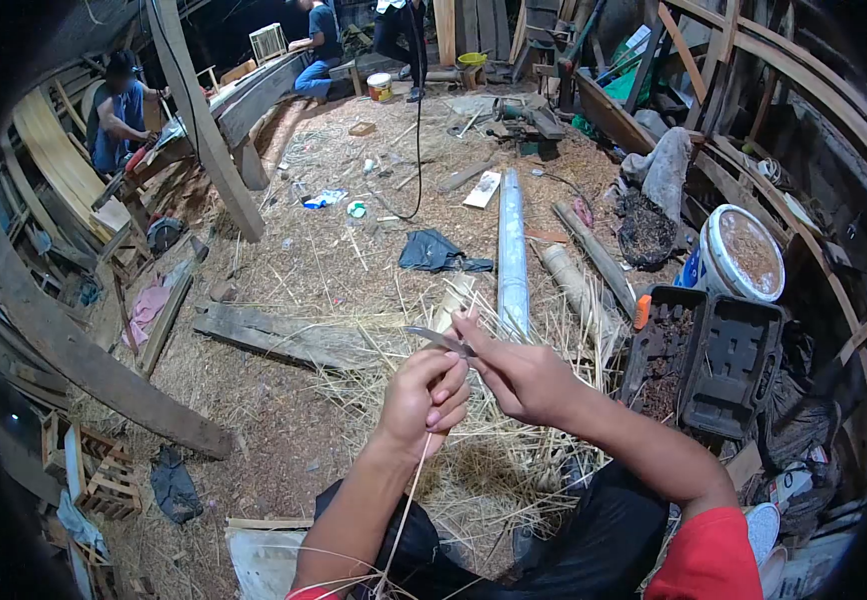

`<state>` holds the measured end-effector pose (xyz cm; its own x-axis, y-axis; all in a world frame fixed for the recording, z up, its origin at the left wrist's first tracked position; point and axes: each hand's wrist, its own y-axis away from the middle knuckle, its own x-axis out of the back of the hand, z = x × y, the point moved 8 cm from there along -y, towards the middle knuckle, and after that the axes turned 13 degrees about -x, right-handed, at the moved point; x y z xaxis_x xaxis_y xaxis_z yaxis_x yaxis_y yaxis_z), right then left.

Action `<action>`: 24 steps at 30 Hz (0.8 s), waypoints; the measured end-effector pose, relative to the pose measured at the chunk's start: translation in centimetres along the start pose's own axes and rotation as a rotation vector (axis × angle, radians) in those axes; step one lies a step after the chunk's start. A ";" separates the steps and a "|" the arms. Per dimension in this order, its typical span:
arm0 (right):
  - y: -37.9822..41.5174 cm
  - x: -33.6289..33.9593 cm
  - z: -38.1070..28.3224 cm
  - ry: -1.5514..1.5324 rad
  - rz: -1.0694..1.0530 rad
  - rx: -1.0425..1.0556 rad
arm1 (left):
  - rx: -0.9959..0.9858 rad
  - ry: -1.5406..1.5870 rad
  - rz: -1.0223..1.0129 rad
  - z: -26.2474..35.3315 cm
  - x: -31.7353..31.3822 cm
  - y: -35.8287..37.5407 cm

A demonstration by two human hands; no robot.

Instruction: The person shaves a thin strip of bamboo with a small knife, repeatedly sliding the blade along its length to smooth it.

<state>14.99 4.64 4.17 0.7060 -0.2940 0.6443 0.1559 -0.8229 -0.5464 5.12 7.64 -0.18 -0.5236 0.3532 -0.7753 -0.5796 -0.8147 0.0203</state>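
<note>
Splitting a thin cane strip with a knife, hands close together over the straw-littered floor

Wide first: the workshop floor [284,400] lies deep in straw and shavings, a long plank [274,335] ahead, an open tool case [714,365] to the right, a white bucket [744,252] behind it; nearer in, the left hand [424,400] is clenched round the cane strip [412,500], which trails down toward the lap; the right hand [524,375] pinches the knife [439,340], blade lying flat and pointing left, just above the left fingers; to do this well, I'd judge, keep the blade angled away from the left thumb, hold the strip taut and feed it steadily so the cut follows the grain; small, even strokes.
</note>
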 end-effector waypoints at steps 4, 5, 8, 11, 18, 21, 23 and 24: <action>-1.0 1.4 1.9 0.011 -0.003 -0.243 | 0.017 -0.060 -0.030 -0.1 -0.6 0.4; -1.0 1.2 1.4 0.003 -0.003 -0.201 | 0.015 -0.078 -0.043 -0.1 -0.7 0.3; -0.6 0.9 1.8 0.006 -0.045 -0.230 | -0.010 -0.095 -0.060 0.0 -0.6 0.1; -0.8 2.4 8.2 -0.008 0.035 -0.620 | 0.003 -0.130 -0.115 0.1 -1.8 0.5; -0.7 0.7 6.2 -0.516 0.060 -0.611 | -0.009 -0.282 -0.067 -0.1 -0.4 -0.5; -0.7 1.0 6.9 -0.692 0.109 -0.743 | 0.035 -0.318 -0.104 -1.4 -1.0 -0.2; -0.7 1.6 8.3 -0.677 0.146 -0.770 | 0.051 -0.287 -0.087 -1.6 -0.8 0.0; -0.8 2.4 8.5 -0.661 0.170 -0.802 | 0.065 -0.257 -0.092 -1.6 -0.9 0.1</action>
<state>22.43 8.74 1.55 0.9495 -0.3111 0.0404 -0.3132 -0.9473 0.0673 6.53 6.52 -0.48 -0.6032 0.5364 -0.5903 -0.6667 -0.7453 0.0040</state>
